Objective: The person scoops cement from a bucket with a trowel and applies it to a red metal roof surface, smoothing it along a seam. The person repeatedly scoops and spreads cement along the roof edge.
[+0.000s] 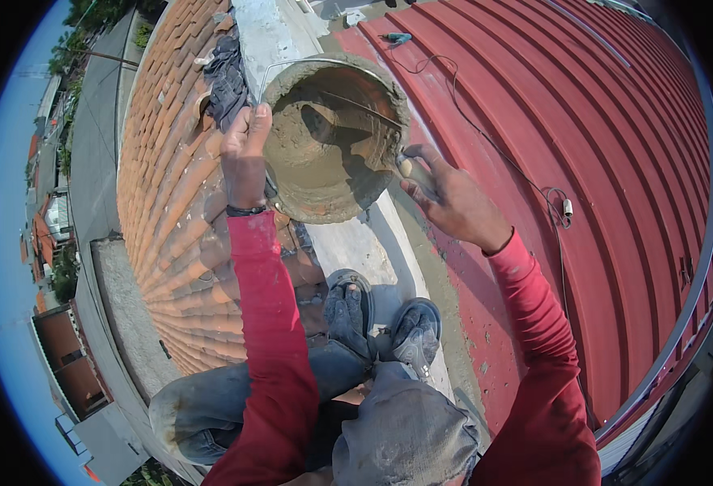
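Note:
A round bucket (pixel 336 212) is tipped toward me, with wet grey-brown mortar (pixel 308 154) inside and caked around its rim. My left hand (pixel 247 154) grips the bucket's left side, thumb up near the rim. On the right, my right hand (pixel 457 198) is closed around the pale handle of a trowel (pixel 418 176), held at the bucket's right rim. A thin straight edge crosses the bucket's mouth from the handle side; the rest of the blade is hard to make out against the mortar. A wire bail (pixel 312 60) arcs over the far rim.
My sandalled feet stand on a narrow pale wall top (pixel 364 243). Orange clay tiles (pixel 174 211) slope away left, toward a street far below. Red ribbed metal roofing (pixel 615 186) lies right, crossed by a dark cable (pixel 498 146). Dark cloth (pixel 225 77) lies beyond my left hand.

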`<state>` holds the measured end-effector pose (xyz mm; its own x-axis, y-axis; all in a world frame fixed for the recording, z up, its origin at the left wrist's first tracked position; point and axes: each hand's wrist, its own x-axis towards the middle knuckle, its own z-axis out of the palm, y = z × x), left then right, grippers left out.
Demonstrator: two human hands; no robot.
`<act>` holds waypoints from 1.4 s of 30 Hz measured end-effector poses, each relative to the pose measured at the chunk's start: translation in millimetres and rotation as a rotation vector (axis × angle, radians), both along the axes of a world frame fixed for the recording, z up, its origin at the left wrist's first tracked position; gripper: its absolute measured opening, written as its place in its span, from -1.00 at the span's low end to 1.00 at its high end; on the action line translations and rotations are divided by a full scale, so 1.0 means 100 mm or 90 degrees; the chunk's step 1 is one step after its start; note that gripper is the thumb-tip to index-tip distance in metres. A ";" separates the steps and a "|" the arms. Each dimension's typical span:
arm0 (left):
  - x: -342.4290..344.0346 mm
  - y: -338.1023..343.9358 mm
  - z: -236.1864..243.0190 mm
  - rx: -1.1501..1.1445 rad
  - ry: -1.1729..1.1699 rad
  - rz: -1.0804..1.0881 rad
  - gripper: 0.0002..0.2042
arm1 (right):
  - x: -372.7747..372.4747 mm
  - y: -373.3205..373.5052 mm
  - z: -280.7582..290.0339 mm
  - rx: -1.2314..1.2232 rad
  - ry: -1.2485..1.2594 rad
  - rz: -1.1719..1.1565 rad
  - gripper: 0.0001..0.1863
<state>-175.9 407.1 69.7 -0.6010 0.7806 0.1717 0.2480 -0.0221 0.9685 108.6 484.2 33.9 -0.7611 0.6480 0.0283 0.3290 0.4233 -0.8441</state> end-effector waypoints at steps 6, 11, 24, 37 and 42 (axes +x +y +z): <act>-0.09 -0.09 -0.06 -0.044 0.058 -0.036 -0.66 | -0.74 -0.72 -0.48 0.248 -0.147 -0.021 -0.48; -0.33 -0.20 -0.16 0.032 -0.055 0.012 -0.67 | -0.76 -0.49 -0.10 0.134 -0.111 0.026 -0.49; -0.17 -0.11 0.12 -0.074 0.049 -0.109 -0.63 | -0.79 -0.17 0.07 0.403 -0.309 0.003 -0.36; -0.17 -0.16 0.02 -0.033 0.003 -0.077 -0.67 | -0.80 -0.73 -0.19 0.325 -0.260 0.065 -0.53; -0.16 -0.09 -0.01 0.001 -0.079 -0.097 -0.68 | -0.75 -0.55 0.10 0.177 -0.164 0.036 -0.43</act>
<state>-191.8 398.0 68.2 -0.4931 0.8636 0.1052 0.1203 -0.0520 0.9914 33.6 429.6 43.8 -0.8001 0.5998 0.0001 0.4852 0.6474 -0.5878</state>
